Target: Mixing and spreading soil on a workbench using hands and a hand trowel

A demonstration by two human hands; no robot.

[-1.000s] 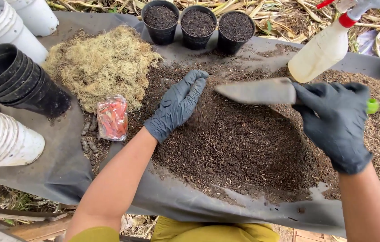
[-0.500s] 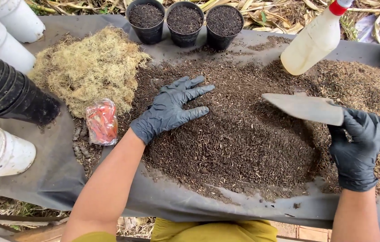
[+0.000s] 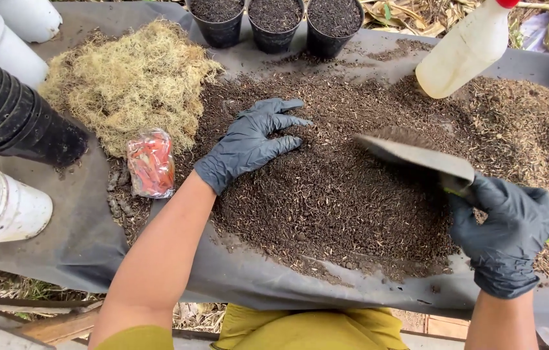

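Dark brown potting mix heap [image 3: 326, 194] spread across grey-covered desk [image 3: 80, 240]. Left hand [image 3: 251, 139], black-gloved, flat and splayed on mix. Right hand [image 3: 504, 230] gripping grey metal trowel [image 3: 417, 155], green handle mostly hidden. Translucent spray bottle [image 3: 465, 45] cropped above.

Soil heap [image 3: 352, 194]: centre of table [image 3: 80, 246].
Moss pile [image 3: 125, 84]: left of soil heap.
Packet [image 3: 151, 162]: in front of moss pile.
Three filled pots [image 3: 274, 19]: behind soil heap.
Spray bottle [image 3: 462, 48]: right rear.
Stacked pots [image 3: 15, 116]: left edge, lying sideways.
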